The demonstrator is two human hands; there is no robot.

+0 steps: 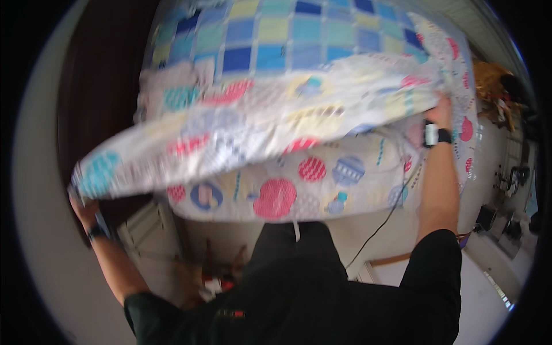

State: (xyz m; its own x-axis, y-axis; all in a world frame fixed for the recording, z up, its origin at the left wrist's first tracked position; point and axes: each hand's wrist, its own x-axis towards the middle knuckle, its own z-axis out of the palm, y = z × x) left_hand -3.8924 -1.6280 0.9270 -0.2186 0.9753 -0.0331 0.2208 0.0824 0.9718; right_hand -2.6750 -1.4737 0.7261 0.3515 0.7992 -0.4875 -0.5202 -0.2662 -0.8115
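Note:
A white quilt [253,123] printed with pink, teal and blue shapes stretches across the bed in front of me, its near part lifted into a long raised fold. My left hand [85,208] is closed around its left corner, out past the bed's left side and slightly blurred. At the right, my right hand [441,114] grips the fold's other end, the fingers partly hidden by cloth. Beneath the fold lies another layer with the same print [273,198], reaching the bed's near edge. A checked blue, green and yellow sheet [282,34] covers the far part.
A dark brown panel [95,98] rises along the bed's left side, next to a pale wall [37,172]. A thin black cable [371,237] hangs from the bed's near right part to the floor. Mixed objects [506,178] stand at the far right.

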